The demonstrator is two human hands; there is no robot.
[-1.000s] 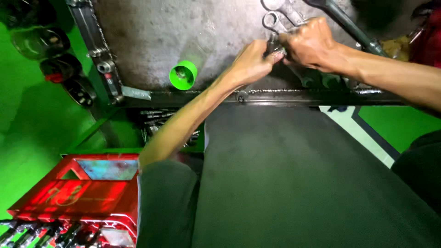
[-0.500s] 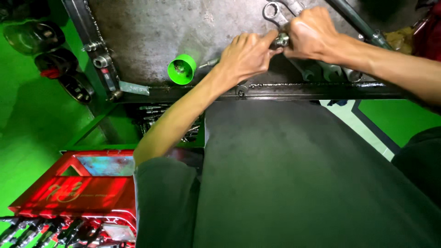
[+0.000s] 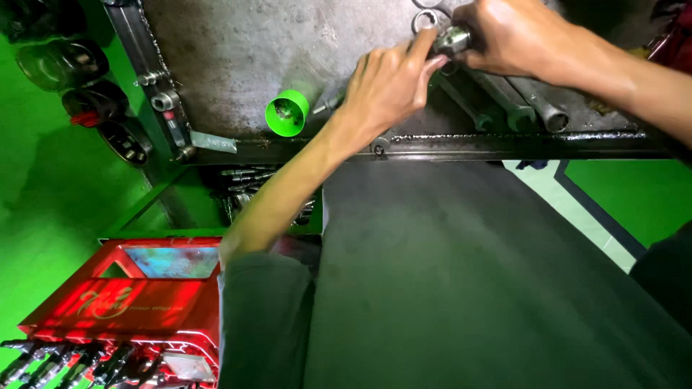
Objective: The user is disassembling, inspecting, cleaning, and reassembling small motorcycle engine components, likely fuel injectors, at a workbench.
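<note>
Change against the earlier view: both hands sit higher and nearer the top edge of the frame; the left hand (image 3: 386,86) has shifted slightly right of the green cup, and the grip on the small metal part reads the same.

Surface: a grey, scuffed steel bench top (image 3: 238,50) with a welded angle-iron rim along its near edge; a green plastic cup (image 3: 287,113) lying on its side, mouth toward the camera; several ring spanners (image 3: 468,101) and a steel tube lying under and beside the hands; bolts and fittings ranged down the left rim.

Room: bright green floor (image 3: 50,209); a red plastic crate (image 3: 130,295) low at the left, with a row of dark tools below it; loose bolts on a shelf beneath the bench.

Item: a short, silvery cylindrical metal fitting (image 3: 453,39), shiny, near the top edge of the bench, between the two hands.

Right hand (image 3: 515,36): closed around the fitting's right end. Left hand: part open, fingertips pinching the fitting's left end, remaining fingers curled.
</note>
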